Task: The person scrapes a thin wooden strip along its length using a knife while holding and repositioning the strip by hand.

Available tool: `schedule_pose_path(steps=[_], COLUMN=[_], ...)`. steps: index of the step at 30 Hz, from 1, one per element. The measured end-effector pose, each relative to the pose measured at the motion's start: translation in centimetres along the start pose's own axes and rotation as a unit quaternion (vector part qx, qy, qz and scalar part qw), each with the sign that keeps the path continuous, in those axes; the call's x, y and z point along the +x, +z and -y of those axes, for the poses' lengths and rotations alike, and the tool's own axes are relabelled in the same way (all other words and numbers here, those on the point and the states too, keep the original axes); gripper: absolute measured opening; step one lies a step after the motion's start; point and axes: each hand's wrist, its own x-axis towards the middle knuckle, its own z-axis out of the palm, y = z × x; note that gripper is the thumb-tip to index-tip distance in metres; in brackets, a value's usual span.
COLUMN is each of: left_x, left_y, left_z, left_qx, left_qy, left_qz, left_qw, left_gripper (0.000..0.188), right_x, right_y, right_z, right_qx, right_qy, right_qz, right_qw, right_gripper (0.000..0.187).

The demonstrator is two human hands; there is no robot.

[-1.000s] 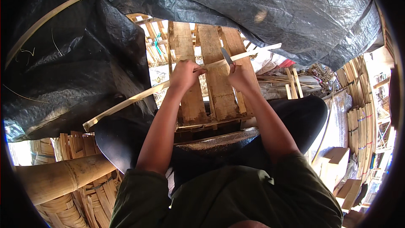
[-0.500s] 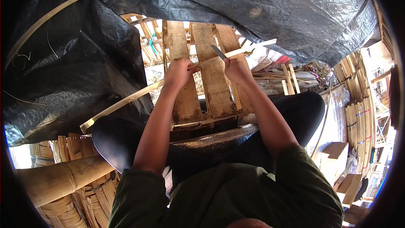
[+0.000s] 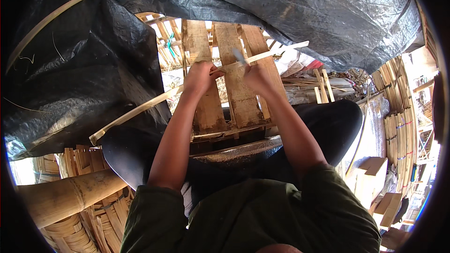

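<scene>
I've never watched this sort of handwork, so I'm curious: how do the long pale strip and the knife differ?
Length: the pale strip spans much of the view, while the knife shows only a short blade.
Colour: the strip is pale and woody; the knife's blade is grey.
Slant: the strip rises to the right, whereas the knife points up and left.
Both are held: strip in the left hand, knife in the right hand.

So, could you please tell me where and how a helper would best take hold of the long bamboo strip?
Probably by the lower-left end of the bamboo strip, coming from the left and gripping across its narrow width: that end reaches well past the left hand, away from the knife in the right hand.
</scene>
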Motion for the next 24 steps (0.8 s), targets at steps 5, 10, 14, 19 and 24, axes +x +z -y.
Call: schedule_pose_path(steps=[5, 10, 14, 19, 24], left_x=[0.2, 0.1, -0.3, -0.1, -0.7], left_y=[0.4, 0.1, -0.2, 0.1, 0.5], left_z=[0.8, -0.6, -0.3, -1.0, 0.0], left_qx=[-0.017, 0.006, 0.031, 0.023, -0.007], left_qy=[0.012, 0.006, 0.001, 0.004, 0.014], left_qz=[-0.008, 0.005, 0.002, 0.006, -0.004], left_qw=[1.000, 1.000, 1.000, 1.000, 1.000], left_gripper=[0.034, 0.032, 0.032, 0.028, 0.033], right_x=[-1.1, 1.6, -0.9, 1.9, 1.8], right_y=[1.3, 0.2, 3.4, 1.5, -1.1], right_z=[2.2, 0.0, 2.6, 0.4, 0.7], right_qx=[0.030, 0.005, -0.035, -0.008, -0.098], right_qy=[-0.002, -0.034, -0.098, -0.022, -0.055], right_qz=[0.048, -0.035, 0.023, -0.019, 0.047], right_qw=[0.998, 0.999, 0.994, 1.000, 0.993], right_gripper=[0.043, 0.050, 0.043, 0.041, 0.045])
